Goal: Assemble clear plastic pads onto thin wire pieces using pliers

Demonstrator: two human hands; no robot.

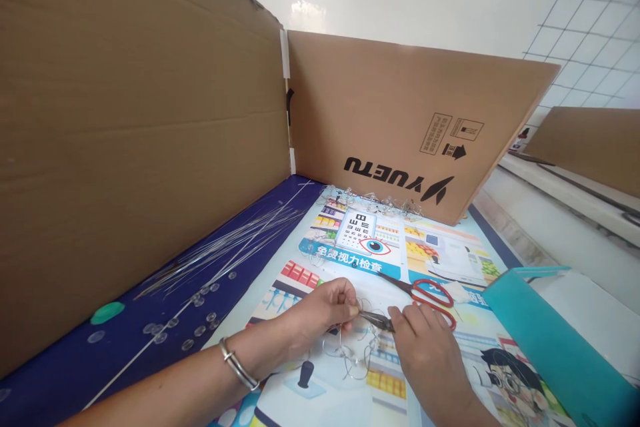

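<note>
Straight wires (pixel 235 247) and clear plastic discs (pixel 200 320) are lying on a blue mat (pixel 100 353). The left hand (pixel 320 310) is pinching looped wire (pixel 350 353), the right hand (pixel 425 353) is gripping small metal pliers (pixel 380 321) against it, and red-handled scissors (pixel 430 300) are lying just beyond.

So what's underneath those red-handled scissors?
The red-handled scissors lie on a printed eye-check poster, and its artwork shows through the handle loops. The part of the poster directly beneath the blades and handles is covered, so it can't be seen.
</note>
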